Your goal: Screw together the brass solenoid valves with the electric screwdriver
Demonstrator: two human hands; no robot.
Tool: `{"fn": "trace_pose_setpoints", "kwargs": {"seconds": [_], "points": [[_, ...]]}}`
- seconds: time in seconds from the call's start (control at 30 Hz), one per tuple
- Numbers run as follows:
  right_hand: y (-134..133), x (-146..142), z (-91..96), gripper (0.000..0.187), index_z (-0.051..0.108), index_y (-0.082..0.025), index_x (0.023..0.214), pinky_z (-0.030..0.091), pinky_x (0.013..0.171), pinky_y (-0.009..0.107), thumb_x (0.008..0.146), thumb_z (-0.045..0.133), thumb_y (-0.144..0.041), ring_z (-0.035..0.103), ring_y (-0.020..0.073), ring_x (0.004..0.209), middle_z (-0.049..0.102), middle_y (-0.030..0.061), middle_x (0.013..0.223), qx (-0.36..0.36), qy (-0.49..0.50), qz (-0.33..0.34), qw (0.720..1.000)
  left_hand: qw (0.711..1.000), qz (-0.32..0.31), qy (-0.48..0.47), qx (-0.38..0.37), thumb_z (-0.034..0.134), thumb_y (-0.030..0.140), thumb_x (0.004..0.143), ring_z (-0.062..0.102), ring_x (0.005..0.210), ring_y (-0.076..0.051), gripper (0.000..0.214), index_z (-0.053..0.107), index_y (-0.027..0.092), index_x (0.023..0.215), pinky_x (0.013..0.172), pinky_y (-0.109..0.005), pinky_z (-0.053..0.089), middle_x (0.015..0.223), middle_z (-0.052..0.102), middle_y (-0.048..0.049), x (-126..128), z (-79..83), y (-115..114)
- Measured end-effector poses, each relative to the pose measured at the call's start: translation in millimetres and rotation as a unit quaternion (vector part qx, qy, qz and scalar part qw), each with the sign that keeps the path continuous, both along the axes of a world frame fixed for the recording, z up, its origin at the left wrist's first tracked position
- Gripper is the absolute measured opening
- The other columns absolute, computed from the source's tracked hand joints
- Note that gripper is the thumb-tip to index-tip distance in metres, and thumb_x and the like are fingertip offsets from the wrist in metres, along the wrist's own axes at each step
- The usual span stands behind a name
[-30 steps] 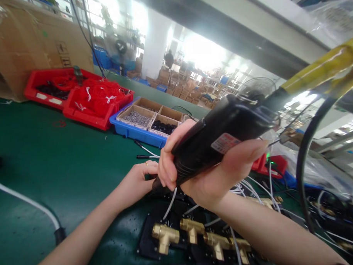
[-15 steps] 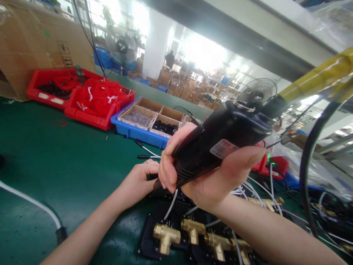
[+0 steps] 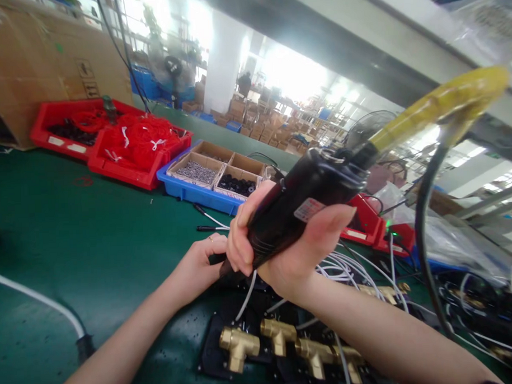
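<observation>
My right hand (image 3: 283,252) is wrapped round a black electric screwdriver (image 3: 298,207) with a small printed label, tilted with its tip end down to the left. A yellow-sleeved cable (image 3: 429,110) leaves its upper end. Close to the tip end is my left hand (image 3: 202,266), fingers bent and pinched together; what they hold is hidden behind my right hand and the tool. Below both hands, several brass tee fittings (image 3: 239,346) sit on black housings (image 3: 213,347), with white cables (image 3: 248,296) running from them.
Red bins (image 3: 125,174) with red cords and black parts stand at the back left. Beside them a blue tray (image 3: 197,197) holds cardboard compartments of screws and black parts. A cardboard box (image 3: 33,71) is behind. White cables (image 3: 346,267) lie coiled at right; a black cord (image 3: 424,253) hangs nearby.
The screwdriver and my right hand have shifted a little left, and the yellow cable has swung left with them. My left hand stays at the tip end.
</observation>
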State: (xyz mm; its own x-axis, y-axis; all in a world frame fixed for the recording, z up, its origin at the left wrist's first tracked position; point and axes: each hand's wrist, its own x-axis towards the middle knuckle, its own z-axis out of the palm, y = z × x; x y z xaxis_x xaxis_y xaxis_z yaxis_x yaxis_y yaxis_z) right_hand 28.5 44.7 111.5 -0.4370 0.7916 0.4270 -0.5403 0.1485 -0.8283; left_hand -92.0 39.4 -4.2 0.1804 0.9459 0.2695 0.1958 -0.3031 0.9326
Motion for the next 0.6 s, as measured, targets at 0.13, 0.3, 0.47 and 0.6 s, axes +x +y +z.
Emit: {"fn": "trace_pose_setpoints", "kwargs": {"seconds": [0.13,0.3,0.47,0.6], "points": [[-1,20,35.7,0.073,0.060,-0.018,0.064,0.033,0.031,0.022,0.070,0.064,-0.090,0.040,0.0105,0.031,0.045,-0.0039,0.041,0.006,-0.041,-0.049,0.998,1.000,-0.007,-0.001,-0.016,0.067,0.047,0.083,0.066,0.082,-0.020,0.028,0.081,0.023,0.083,0.080,-0.029,0.051,0.080,0.074,-0.0028,-4,5.0,-2],[1,82,75.6,0.069,0.055,-0.016,0.063,0.035,0.035,0.020,0.083,0.060,-0.082,0.041,0.0090,0.035,0.042,-0.0042,0.043,0.028,-0.039,-0.155,0.987,0.998,0.001,0.056,-0.030,0.068,0.049,0.083,0.069,0.087,-0.019,0.026,0.083,0.030,0.091,0.084,-0.026,0.052,0.088,0.075,-0.0021,-9,9.5,-2],[6,153,73.9,0.067,0.064,-0.016,0.065,0.028,0.029,0.018,0.072,0.072,-0.082,0.037,0.0071,0.029,0.038,-0.0060,0.039,0.135,-0.029,-0.256,0.957,0.992,-0.013,0.114,-0.058,0.065,0.054,0.084,0.071,0.091,-0.019,0.030,0.082,0.031,0.090,0.084,-0.022,0.054,0.094,0.076,-0.0017,-11,13.2,-5],[8,194,66.0,0.069,0.068,-0.017,0.068,0.028,0.024,0.020,0.071,0.068,-0.086,0.033,0.0089,0.025,0.038,-0.0059,0.038,0.139,-0.016,-0.287,0.948,0.993,0.017,0.114,-0.021,0.066,0.046,0.085,0.072,0.094,-0.013,0.020,0.080,0.035,0.093,0.086,-0.014,0.053,0.098,0.077,0.0061,-27,-19.3,-1]]}}
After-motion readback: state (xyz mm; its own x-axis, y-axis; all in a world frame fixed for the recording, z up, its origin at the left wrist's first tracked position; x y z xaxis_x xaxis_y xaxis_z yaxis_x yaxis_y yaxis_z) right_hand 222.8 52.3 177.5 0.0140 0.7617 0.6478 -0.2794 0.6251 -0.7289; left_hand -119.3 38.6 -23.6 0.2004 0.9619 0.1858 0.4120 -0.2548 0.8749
